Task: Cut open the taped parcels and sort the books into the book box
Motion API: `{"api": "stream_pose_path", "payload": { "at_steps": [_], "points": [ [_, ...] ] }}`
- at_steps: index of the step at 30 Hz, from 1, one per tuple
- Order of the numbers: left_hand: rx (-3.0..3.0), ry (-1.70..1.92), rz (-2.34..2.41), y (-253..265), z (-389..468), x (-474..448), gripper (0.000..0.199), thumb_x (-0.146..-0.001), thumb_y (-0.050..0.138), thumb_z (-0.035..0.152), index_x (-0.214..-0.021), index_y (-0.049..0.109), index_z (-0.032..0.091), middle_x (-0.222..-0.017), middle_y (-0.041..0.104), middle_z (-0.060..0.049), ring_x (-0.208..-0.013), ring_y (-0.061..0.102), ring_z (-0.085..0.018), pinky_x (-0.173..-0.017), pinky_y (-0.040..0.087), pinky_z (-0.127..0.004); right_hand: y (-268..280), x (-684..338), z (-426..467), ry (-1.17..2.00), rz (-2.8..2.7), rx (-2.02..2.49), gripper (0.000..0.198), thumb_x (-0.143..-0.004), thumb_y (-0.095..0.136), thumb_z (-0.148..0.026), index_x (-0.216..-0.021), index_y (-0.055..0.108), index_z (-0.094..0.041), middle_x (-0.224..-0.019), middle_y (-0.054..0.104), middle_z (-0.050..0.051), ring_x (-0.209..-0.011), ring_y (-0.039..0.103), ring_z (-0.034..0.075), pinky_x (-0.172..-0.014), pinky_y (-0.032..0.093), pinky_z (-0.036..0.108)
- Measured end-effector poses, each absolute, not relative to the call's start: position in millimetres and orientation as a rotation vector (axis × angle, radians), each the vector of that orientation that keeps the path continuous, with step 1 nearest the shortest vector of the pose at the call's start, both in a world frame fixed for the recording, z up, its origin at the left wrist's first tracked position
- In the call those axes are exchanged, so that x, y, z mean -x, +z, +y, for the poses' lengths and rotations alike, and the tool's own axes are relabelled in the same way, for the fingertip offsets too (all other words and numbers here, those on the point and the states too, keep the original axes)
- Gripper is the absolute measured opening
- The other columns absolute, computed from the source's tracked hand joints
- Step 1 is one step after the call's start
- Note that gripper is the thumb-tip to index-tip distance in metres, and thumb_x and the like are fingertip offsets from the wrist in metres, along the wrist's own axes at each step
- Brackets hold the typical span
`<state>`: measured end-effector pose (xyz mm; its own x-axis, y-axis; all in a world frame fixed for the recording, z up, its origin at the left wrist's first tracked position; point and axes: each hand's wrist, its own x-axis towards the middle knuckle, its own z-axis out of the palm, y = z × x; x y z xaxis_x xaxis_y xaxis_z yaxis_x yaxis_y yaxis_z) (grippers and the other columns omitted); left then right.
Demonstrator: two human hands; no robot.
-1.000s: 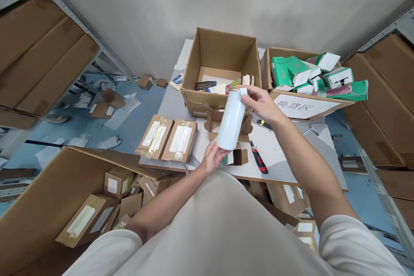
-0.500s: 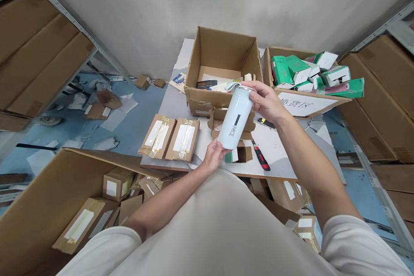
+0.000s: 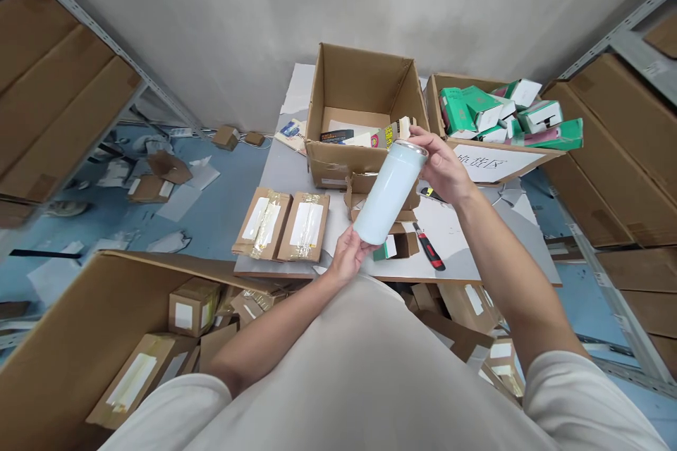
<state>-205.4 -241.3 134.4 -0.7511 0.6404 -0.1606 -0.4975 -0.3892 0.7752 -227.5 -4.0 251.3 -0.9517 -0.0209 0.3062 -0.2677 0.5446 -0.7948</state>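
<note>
A pale blue insulated bottle (image 3: 389, 192) is held tilted above the table, its capped end up and to the right. My left hand (image 3: 349, 254) grips it at the base. At the upper end, the fingers of my right hand (image 3: 441, 163) close around the cap, partly hiding it. The side of the bottle facing me is plain. Below and behind it lie an opened small cardboard box (image 3: 360, 187) and a small green-and-white box (image 3: 390, 246). A red and black utility knife (image 3: 429, 248) rests on the table to the right.
Two taped parcels (image 3: 304, 229) sit on the table's left. Behind stand a large open carton (image 3: 364, 77) and a carton (image 3: 432, 95) of green boxes (image 3: 479, 107). A second knife (image 3: 431, 194) lies near my right hand. Parcels (image 3: 193, 306) fill a big carton at lower left.
The bottle has been turned about its length, so the printed lettering and the strap loop no longer show. Both hands stay on it. The view has shifted slightly.
</note>
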Motion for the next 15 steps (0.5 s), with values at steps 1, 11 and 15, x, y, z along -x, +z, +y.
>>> {"api": "stream_pose_path", "payload": {
  "at_steps": [1, 11, 15],
  "points": [
    [-0.205, 2.144, 1.11, 134, -242, 205, 0.061, -0.074, 0.059, 0.069, -0.108, 0.057, 0.019, -0.115, 0.066, -0.012, -0.106, 0.064, -0.029, -0.096, 0.047, -0.051, 251, 226, -4, 1.422, -2.481, -0.22, 0.067, -0.082, 0.035, -0.076, -0.126, 0.045, -0.026, -0.131, 0.052, 0.012, -0.109, 0.058, 0.025, -0.078, 0.052, 0.041],
    [-0.2, 2.216, 1.105, 138, -230, 198, 0.072, -0.068, 0.074, 0.057, -0.127, 0.045, 0.026, -0.127, 0.058, -0.009, -0.11, 0.062, -0.025, -0.095, 0.048, -0.045, 245, 213, 2, 1.803, -2.11, -0.027, 0.049, -0.069, 0.072, -0.06, -0.101, 0.056, -0.026, -0.104, 0.062, 0.003, -0.091, 0.061, 0.018, -0.068, 0.052, 0.029],
    [-0.11, 2.067, 0.973, 143, -220, 193, 0.082, -0.071, 0.051, 0.078, -0.121, 0.053, 0.014, -0.1, 0.07, -0.014, -0.084, 0.068, -0.024, -0.089, 0.049, -0.044, 257, 199, 14, 1.981, -2.063, -0.15, 0.054, -0.063, 0.074, -0.063, -0.1, 0.058, -0.027, -0.125, 0.058, 0.006, -0.117, 0.054, 0.025, -0.082, 0.051, 0.038]
  ]
}}
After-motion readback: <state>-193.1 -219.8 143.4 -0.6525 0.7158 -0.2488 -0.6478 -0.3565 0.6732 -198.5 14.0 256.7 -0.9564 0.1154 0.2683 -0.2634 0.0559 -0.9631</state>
